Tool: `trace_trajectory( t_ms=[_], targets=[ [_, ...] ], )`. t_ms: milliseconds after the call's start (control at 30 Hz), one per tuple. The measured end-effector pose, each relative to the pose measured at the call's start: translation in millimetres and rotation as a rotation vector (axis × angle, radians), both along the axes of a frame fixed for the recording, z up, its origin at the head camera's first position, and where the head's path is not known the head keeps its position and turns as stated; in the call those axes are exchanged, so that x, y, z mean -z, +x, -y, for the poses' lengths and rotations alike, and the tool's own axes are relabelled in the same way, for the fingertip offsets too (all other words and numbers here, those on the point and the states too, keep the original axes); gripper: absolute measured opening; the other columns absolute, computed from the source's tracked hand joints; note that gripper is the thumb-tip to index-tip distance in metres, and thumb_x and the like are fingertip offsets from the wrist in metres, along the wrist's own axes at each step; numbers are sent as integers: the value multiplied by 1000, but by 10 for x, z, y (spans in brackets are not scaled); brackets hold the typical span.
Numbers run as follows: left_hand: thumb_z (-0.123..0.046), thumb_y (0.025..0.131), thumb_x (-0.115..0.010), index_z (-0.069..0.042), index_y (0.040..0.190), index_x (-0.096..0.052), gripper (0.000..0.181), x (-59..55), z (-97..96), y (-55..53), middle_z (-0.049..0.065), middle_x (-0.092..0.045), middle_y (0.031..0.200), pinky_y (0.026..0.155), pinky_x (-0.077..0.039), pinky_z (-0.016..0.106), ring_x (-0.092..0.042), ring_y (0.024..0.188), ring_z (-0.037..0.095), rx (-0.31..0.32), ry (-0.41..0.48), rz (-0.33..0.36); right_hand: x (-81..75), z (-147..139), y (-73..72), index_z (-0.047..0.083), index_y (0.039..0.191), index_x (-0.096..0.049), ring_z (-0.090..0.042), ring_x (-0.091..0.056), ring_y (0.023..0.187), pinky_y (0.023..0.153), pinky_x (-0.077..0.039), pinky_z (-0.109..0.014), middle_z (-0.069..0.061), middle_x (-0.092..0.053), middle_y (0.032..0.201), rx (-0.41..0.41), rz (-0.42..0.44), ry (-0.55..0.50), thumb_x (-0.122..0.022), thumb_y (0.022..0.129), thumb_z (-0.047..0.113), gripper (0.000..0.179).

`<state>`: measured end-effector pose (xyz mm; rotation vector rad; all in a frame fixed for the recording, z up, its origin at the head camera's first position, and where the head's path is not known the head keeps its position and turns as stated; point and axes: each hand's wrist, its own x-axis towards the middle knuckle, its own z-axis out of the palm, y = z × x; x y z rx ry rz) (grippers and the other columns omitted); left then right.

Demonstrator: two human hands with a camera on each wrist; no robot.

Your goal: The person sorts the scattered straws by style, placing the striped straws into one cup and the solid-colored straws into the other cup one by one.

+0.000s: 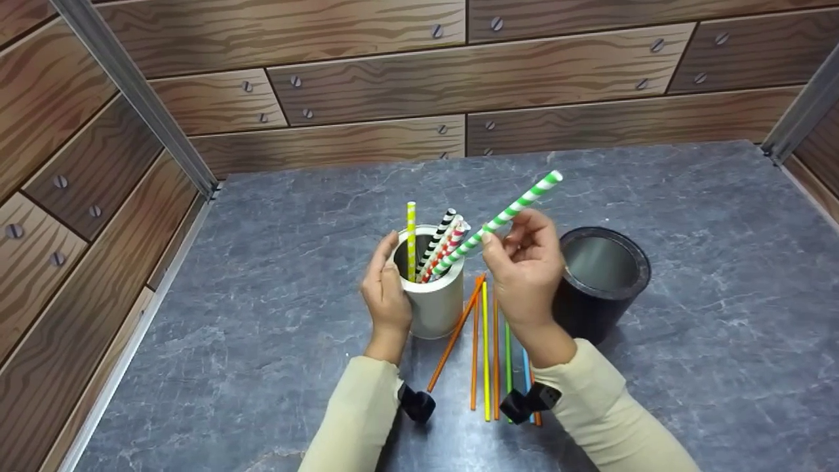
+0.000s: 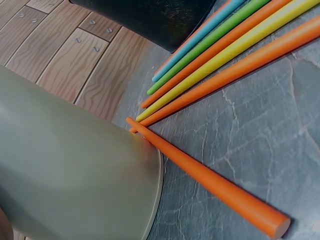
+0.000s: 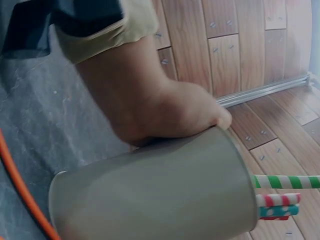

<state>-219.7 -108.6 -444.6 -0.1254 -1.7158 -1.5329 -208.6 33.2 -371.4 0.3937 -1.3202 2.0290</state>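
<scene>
A green-and-white striped paper straw (image 1: 524, 200) slants up out of the white cylindrical container (image 1: 436, 311). My right hand (image 1: 531, 269) pinches it between thumb and fingers, with its lower end inside the container's mouth. Around the container's left side my left hand (image 1: 387, 298) grips, thumb near the rim. Other paper straws lean inside: a yellow one with pale dots (image 1: 411, 229), a black-and-white striped one (image 1: 436, 236) and some red-patterned ones. In the right wrist view, a teal dotted straw (image 3: 280, 210) also sticks out past the rim.
Thin coloured sticks in orange, yellow (image 1: 486, 354), green and blue lie side by side in front of the container. One orange stick (image 1: 452, 342) lies slanted against its base. To the right stands a black cylindrical container (image 1: 590, 314), open at the top. Wood-patterned panels (image 1: 367, 78) wall the table.
</scene>
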Motion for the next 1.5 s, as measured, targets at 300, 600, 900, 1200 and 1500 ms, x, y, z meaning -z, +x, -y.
trace_trajectory(
  t_ms=[300,600,900,1200,1500],
  targets=[
    [-1,86,-33,13,117,-56,41,3,-2,0,24,-60,118,103,-41,33,-54,114,34,-5,-10,-3,179,71,-39,-16,95,-50,-2,-41,59,55,-46,-12,1,-41,73,61,16,170,-60,68,-16,28],
    [-1,85,-34,13,116,-57,41,6,0,5,25,-60,117,102,-41,33,-55,113,34,-9,-6,-5,349,141,-64,-11,98,-54,-2,-43,60,52,-42,-11,-1,-41,74,13,74,319,-62,68,-15,31],
    [-2,86,-33,13,118,-55,42,5,6,11,24,-58,120,103,-41,33,-53,116,33,9,-9,9,377,106,-52,-7,99,-59,-5,-45,63,54,-42,-12,-5,-46,76,33,103,476,-66,71,-9,29],
    [-1,85,-34,12,117,-57,41,-1,-3,7,24,-59,118,102,-41,32,-54,114,34,-13,-2,9,373,99,-50,-7,96,-60,-5,-46,65,54,-41,-11,-9,-49,76,40,86,512,-70,72,-5,26],
    [-2,85,-34,13,117,-56,41,-7,-3,7,24,-59,118,102,-41,33,-54,114,33,-2,-7,0,371,98,-47,-5,94,-61,-5,-45,65,53,-39,-11,-10,-50,75,57,50,507,-69,73,-5,23]
  ],
)
